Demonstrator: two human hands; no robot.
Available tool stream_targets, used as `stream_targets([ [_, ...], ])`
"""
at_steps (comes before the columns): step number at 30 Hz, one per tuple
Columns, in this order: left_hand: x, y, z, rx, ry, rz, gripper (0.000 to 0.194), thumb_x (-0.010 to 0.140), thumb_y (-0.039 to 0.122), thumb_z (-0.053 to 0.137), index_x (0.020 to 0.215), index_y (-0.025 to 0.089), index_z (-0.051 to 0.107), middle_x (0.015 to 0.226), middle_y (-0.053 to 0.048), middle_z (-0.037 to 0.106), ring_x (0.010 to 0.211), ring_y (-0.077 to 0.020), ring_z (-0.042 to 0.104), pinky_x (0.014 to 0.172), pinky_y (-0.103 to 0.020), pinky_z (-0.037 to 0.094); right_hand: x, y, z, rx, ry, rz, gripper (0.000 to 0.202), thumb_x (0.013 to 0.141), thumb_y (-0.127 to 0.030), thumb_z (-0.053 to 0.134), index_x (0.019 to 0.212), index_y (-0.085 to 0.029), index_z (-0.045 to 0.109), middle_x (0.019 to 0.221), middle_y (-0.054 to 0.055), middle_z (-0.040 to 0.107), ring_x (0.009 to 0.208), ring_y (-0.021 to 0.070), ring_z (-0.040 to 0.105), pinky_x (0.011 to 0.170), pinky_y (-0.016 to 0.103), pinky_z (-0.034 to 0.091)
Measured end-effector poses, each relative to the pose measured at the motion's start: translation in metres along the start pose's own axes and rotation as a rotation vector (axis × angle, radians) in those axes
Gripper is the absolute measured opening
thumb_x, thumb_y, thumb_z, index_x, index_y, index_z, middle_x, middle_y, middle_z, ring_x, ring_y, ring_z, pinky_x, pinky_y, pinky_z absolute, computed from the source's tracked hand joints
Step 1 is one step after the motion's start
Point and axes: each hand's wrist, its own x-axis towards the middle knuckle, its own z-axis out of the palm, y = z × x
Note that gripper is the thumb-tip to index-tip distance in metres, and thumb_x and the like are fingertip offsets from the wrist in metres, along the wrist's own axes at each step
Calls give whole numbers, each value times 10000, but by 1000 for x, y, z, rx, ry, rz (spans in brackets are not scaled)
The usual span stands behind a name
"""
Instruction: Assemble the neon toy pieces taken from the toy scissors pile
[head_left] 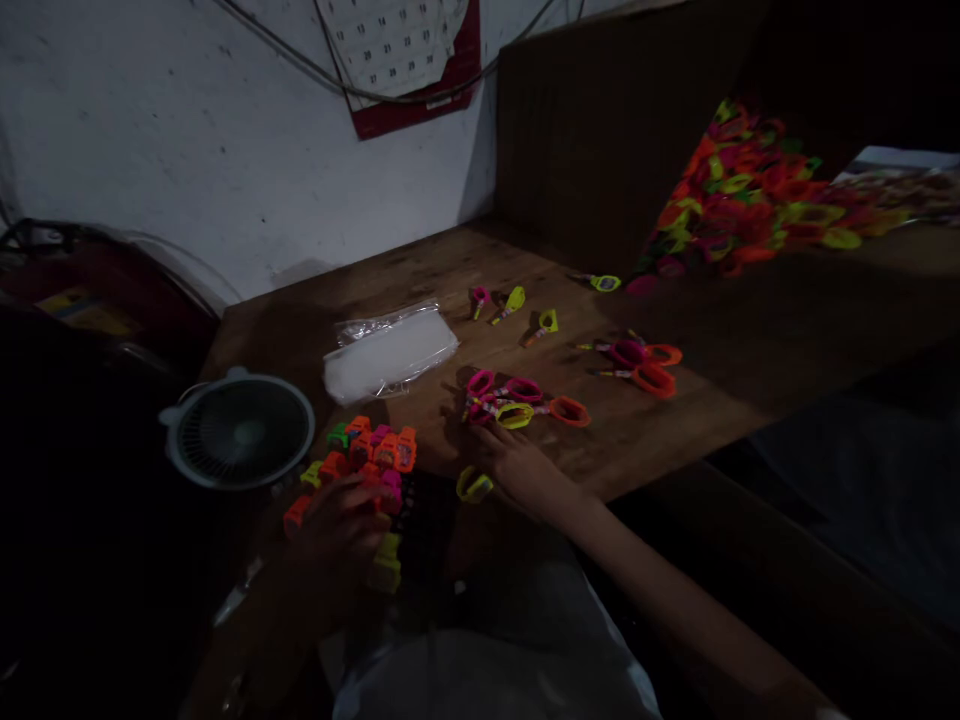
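My left hand lies over a cluster of bright toy watches in orange, pink and green, its fingers stretched out and somewhat apart. The watches stand close together on a dark perforated rack, partly hidden by the hand. My right hand reaches to a small heap of pink, yellow and orange looped toy watches on the table. Its fingers extend to the heap's near edge, with the fingertips hard to see in the dim light. A yellow toy watch lies just beside that hand.
On the wooden table lie a clear plastic packet and more looped toy watches. A round grey fan stands at left. A large cardboard box and a big pile of colourful toy watches are at the back right.
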Motion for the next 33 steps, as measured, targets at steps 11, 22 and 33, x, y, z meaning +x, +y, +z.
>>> stream_targets([
  [11,11,9,4,116,128,12,170,893,205,459,921,231,626,913,-8,677,1018,-173,583,875,-348,478,1,-98,53,1553,276,455,234,744,-318,637,909,-154,612,839,39,677,702,173,603,622,265,486],
  [22,9,12,8,92,175,-40,146,881,171,486,926,207,620,956,-35,656,1043,-186,552,902,-375,454,20,-114,47,1276,302,398,115,773,-209,620,858,-175,689,821,18,714,723,189,626,657,250,458],
  [33,8,21,14,215,54,16,107,882,166,492,791,198,539,1063,-35,641,1157,-179,476,1000,-382,406,22,-128,50,904,136,484,183,857,-139,538,971,-162,680,931,74,720,849,212,669,659,237,406],
])
